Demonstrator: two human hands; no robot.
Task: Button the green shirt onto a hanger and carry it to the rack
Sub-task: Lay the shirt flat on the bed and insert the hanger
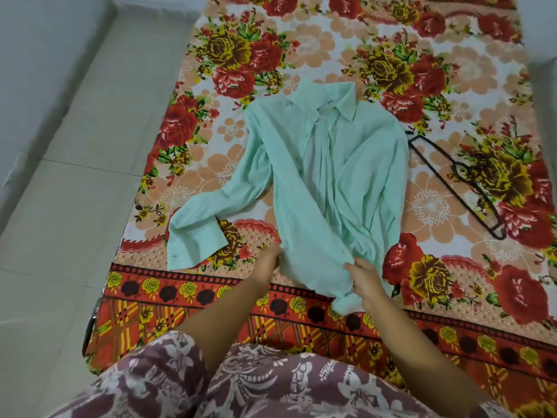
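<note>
Right grip [366,282] clamping hem of pale green long-sleeved shirt [331,176] at 6 o'clock, left grip [269,262] touching hem at 7 o'clock, closure unclear

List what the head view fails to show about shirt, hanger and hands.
Head view:
Left hand: fingertips hidden under the green shirt hem, grip unclear.
Shirt buttons: too small to tell which are fastened.
Black hanger: hook blends into the dark flowers of the bedsheet.
Rack: outside the frame.
</note>
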